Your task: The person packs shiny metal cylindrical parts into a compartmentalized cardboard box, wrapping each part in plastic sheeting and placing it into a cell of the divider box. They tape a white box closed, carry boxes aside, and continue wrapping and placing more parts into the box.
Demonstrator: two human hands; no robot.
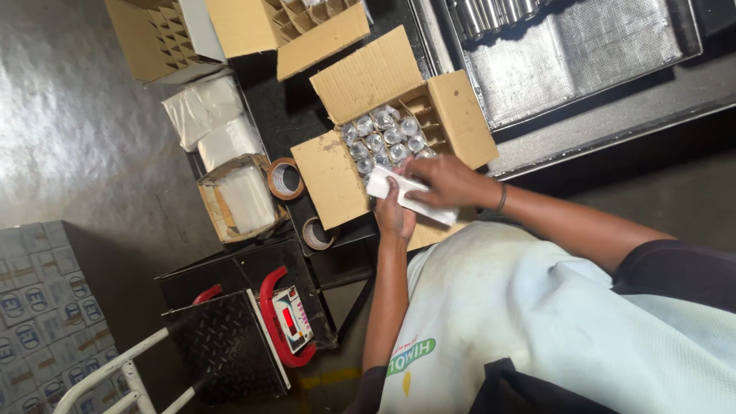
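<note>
— What takes up the most room here?

— A dark worktable (pixel 307 115) with three open brown cardboard boxes on it. Two of them (pixel 165 38) (pixel 295 27) at the far edge show only bare cardboard dividers. The third, the open divided carton (pixel 337 180), sits nearest the person, flaps spread, its cells packed with clear-wrapped shiny round pieces (pixel 387 138); I count about a dozen showing, the rest hidden under the hands.

— And beside it?

— A metal tray (pixel 598 54) lined with silvery mesh, with steel cylinders at its top edge. Two white plastic-wrapped bundles (pixel 203 107) (pixel 230 142), then a smaller brown box (pixel 238 199) holding a third. Below stands a black platform scale (pixel 230 353) with a red frame and small display.

— Tape?

— Two rolls of brown tape (pixel 285 178) (pixel 316 234), one just beside the carton's left flap, one near its corner.

— The hands?

— Both hold one white wrapped oblong packet (pixel 406 195) over the carton's near edge. The left hand (pixel 395 215) grips its lower end with fingers curled round it; the right hand (pixel 445 180), a dark band on its wrist, lies over the top, fingers pressed down on it.
</note>
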